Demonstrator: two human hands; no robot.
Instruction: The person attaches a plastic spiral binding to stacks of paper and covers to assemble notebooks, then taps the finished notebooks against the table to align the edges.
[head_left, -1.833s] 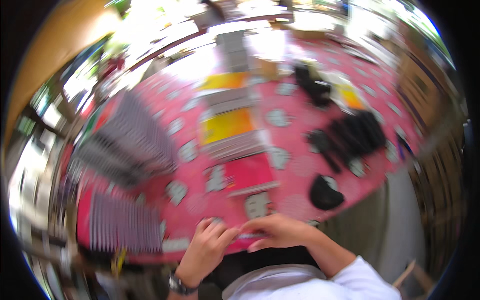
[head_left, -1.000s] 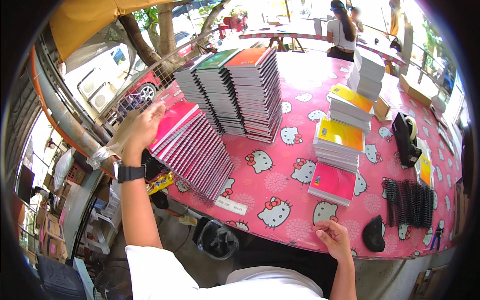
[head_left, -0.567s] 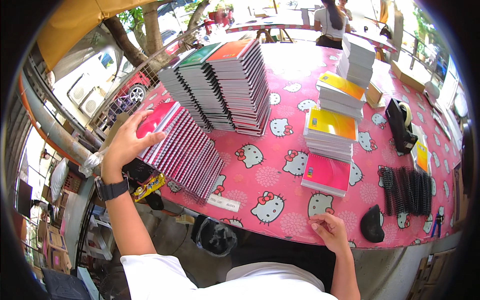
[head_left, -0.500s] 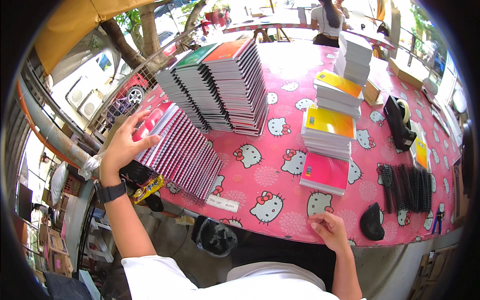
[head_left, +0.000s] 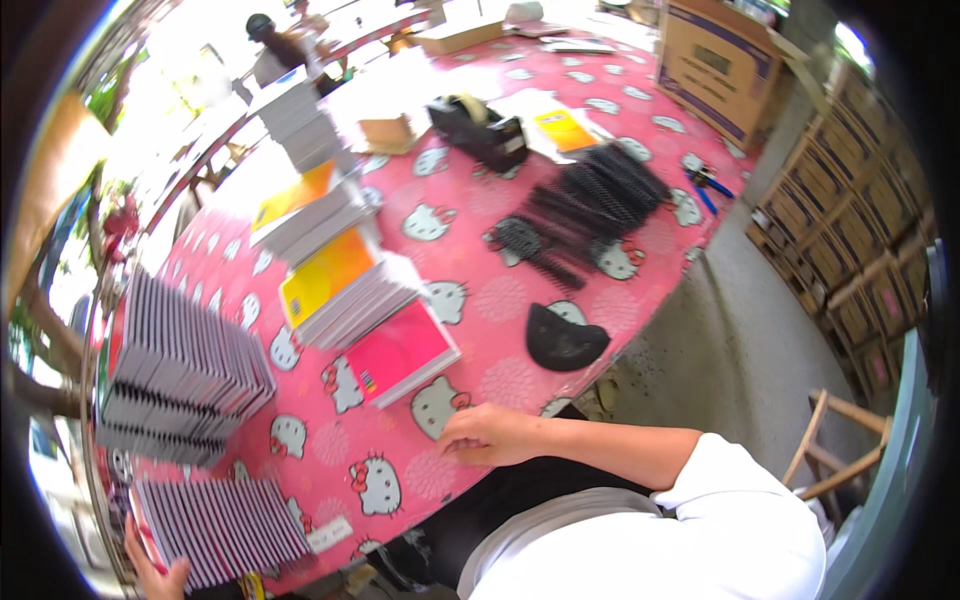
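Head view: notebook stack [head_left: 225, 532] against left hand [head_left: 156, 572], thumb and fingers apart; right hand [head_left: 492, 434] curled, well away, closure unclear.

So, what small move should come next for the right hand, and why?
Probably reach the right hand toward the rectangular pink-covered paper block: nothing shows in that hand, the block lies nearby, ahead and leftward, and the left hand is at the pink-covered stack of spiral-bound notebooks.

White short-sleeved shirt [head_left: 690, 535], black lower garment [head_left: 500, 498]
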